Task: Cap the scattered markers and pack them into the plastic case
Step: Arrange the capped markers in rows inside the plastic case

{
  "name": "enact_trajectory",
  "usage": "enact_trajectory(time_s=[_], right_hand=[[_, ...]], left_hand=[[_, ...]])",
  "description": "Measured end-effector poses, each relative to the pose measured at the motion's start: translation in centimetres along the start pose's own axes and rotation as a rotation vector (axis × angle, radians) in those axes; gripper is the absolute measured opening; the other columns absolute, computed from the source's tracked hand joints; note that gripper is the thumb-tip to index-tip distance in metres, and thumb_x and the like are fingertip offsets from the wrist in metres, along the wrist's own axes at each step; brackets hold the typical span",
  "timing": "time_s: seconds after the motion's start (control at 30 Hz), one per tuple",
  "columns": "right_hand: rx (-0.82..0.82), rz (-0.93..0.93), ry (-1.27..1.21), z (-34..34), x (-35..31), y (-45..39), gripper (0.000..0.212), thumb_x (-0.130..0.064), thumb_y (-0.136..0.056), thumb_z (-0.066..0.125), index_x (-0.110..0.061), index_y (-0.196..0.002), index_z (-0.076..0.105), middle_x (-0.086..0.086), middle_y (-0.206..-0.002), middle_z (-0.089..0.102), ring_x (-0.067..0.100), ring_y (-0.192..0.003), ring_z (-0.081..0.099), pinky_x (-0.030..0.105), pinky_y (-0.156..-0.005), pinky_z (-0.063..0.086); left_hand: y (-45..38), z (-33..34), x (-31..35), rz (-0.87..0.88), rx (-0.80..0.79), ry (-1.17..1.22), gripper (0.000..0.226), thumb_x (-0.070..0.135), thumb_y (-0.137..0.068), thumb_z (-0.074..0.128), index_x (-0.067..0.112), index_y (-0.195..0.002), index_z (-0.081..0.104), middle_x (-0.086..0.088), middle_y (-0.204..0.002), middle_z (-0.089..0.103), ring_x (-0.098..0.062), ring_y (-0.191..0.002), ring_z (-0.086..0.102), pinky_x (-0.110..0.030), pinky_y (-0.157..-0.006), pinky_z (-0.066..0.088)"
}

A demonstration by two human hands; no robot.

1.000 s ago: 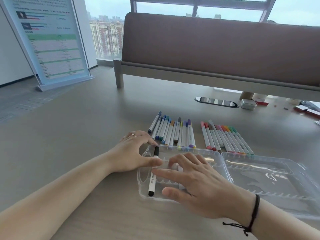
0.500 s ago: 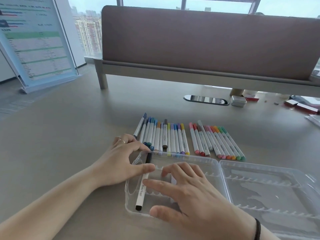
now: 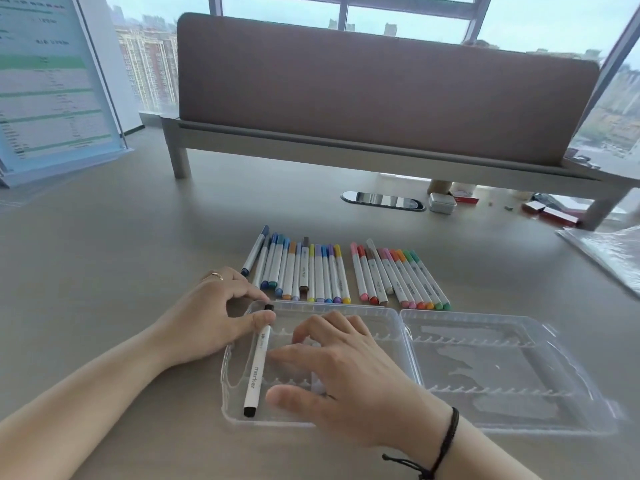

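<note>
My left hand (image 3: 211, 318) pinches the black marker (image 3: 257, 363) at the case's (image 3: 388, 315) left end, while my right hand (image 3: 349, 379), fingers loosely spread, covers the slots beneath.

Your black-capped white marker (image 3: 257, 362) lies in the clear case (image 3: 408, 341); rainbow-capped markers (image 3: 343, 271) line your beige worktop (image 3: 104, 271).

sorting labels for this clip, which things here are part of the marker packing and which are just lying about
Job:
clear plastic case
black-capped white marker in it
two rows of coloured capped markers

Lying about:
small silver tin
red flat boxes
standing printed sign
</note>
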State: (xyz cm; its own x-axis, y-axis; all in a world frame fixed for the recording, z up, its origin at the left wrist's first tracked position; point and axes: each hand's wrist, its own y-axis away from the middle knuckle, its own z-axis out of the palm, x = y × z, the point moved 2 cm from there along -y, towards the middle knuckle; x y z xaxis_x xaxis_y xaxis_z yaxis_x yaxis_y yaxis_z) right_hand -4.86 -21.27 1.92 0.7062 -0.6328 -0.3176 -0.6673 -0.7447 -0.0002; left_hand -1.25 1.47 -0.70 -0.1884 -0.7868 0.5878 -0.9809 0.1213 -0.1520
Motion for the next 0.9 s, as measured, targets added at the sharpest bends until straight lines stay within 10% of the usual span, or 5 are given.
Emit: enact_trajectory(time_s=[0.27,0.5,0.9], right_hand=[[0.045,0.048,-0.101,-1.3,0.5,-1.0,0.039,-0.058,-0.097,0.043,-0.037,-0.117,0.068,-0.019,-0.109,0.064,-0.002,-0.099,0.053,0.018,-0.092,0.040],[0.289,0.539,-0.282,-5.6,7.4,-10.5,0.028,-0.021,-0.090,0.066,0.006,-0.087,0.071,0.012,-0.066,0.063,0.017,-0.060,0.050,0.027,-0.054,0.044],[0.139,0.618,-0.067,-5.0,6.6,-16.4,0.023,-0.012,-0.088,0.056,-0.012,-0.067,0.045,0.004,-0.068,0.050,0.027,-0.073,0.056,0.031,-0.065,0.046]], left_hand=[[-0.2,0.0,-0.1,0.030,0.034,0.058,0.014,0.053,-0.081,0.071,0.040,-0.087,0.072,0.018,-0.093,0.063,0.001,-0.097,0.056,-0.024,-0.085,0.046],[-0.4,-0.4,-0.2,-0.036,0.145,0.171,0.005,0.032,-0.085,0.073,0.036,-0.082,0.073,0.012,-0.083,0.070,-0.008,-0.082,0.064,-0.024,-0.075,0.050],[-0.4,-0.4,-1.1,-0.083,0.198,0.303,0.005,0.029,-0.087,0.073,0.034,-0.084,0.074,0.006,-0.077,0.069,-0.015,-0.070,0.064,-0.020,-0.068,0.051]])
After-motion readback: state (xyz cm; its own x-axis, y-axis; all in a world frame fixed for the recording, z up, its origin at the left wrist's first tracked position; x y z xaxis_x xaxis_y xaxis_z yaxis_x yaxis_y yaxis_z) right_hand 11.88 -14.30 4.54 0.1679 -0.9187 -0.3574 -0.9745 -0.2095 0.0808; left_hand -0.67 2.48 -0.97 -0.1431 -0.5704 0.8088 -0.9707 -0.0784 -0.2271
